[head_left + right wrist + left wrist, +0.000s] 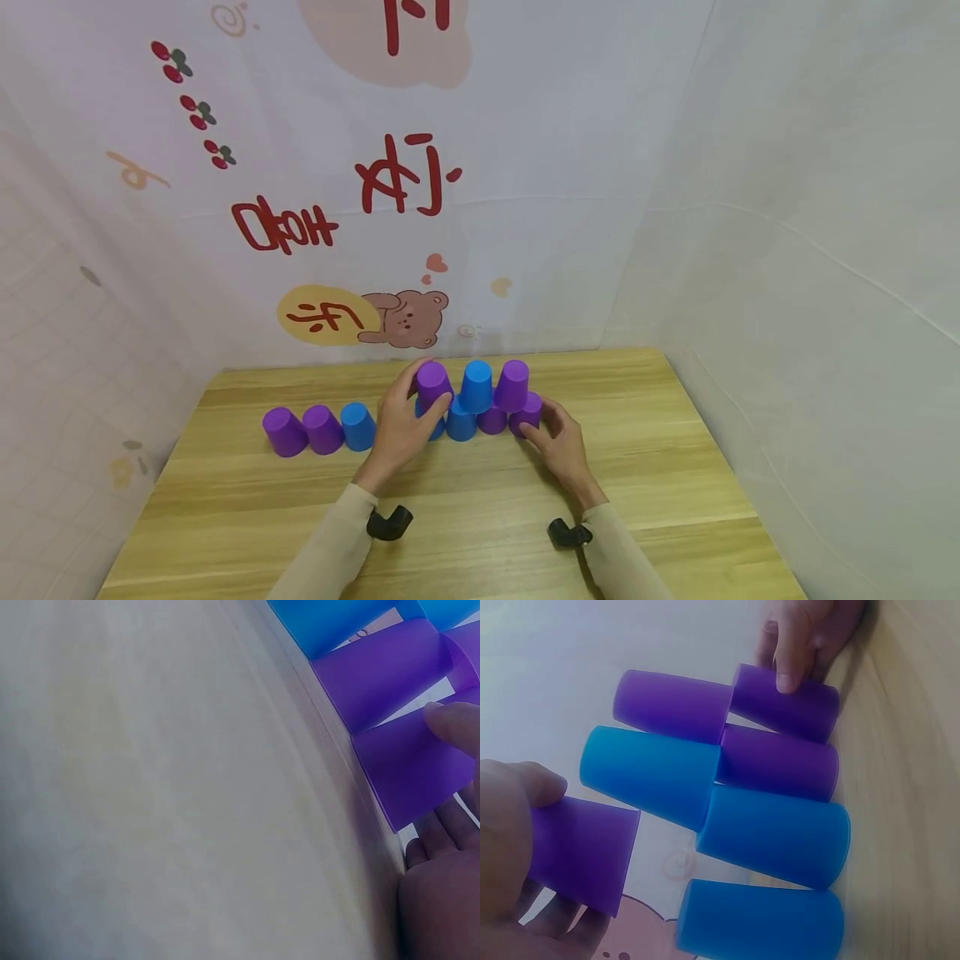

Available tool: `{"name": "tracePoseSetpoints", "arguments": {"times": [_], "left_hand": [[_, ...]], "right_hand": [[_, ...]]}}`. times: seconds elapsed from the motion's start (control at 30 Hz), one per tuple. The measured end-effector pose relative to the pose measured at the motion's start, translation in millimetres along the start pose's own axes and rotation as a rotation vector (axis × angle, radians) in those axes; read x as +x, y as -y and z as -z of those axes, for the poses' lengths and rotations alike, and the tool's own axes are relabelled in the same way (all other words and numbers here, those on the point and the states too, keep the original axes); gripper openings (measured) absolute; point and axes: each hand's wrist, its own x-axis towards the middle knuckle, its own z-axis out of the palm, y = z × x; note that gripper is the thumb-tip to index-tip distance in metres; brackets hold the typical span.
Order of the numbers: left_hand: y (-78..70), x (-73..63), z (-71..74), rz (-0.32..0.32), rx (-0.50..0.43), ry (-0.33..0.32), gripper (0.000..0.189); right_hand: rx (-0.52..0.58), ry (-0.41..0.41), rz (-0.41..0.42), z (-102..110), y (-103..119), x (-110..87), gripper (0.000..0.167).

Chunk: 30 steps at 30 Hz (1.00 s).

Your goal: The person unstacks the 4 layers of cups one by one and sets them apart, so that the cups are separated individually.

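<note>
My left hand [403, 425] grips an upside-down purple cup [585, 855] between thumb and fingers. In the left wrist view that cup shows a gap from the end blue cup [761, 919] of the lower row. A second blue cup [776, 834] and a purple cup [780, 763] stand beside it in that row. My right hand [564, 450] holds the purple cup [412, 769] at the row's right end, its thumb on the near side. On the upper level sit a blue cup [477, 386] and a purple cup [513, 386], both upside down.
Left of the stack, a purple cup [284, 432], another purple cup [323, 430] and a blue cup [358, 427] stand upside down in a line. All rest on a wood-grain table [480, 517]. A printed white cloth [525, 250] hangs behind its back edge.
</note>
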Motion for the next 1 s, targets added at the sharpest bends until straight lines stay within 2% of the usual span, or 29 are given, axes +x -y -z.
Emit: {"name": "tracePoseSetpoints", "arguments": {"times": [0.53, 0.77, 1.0], "left_hand": [[-10.1, -21.1, 16.9, 0.063, -0.008, -0.011, 0.067], [-13.2, -35.7, 25.7, 0.024, 0.008, -0.024, 0.065], [-10.8, -52.7, 31.4, 0.011, 0.016, -0.048, 0.065]], "right_hand": [[-0.028, 0.008, -0.012, 2, -2, 2.7, 0.061], [-0.028, 0.003, -0.022, 2, -2, 1.6, 0.062], [-0.022, 0.003, -0.021, 1, -1, -0.2, 0.062]]}}
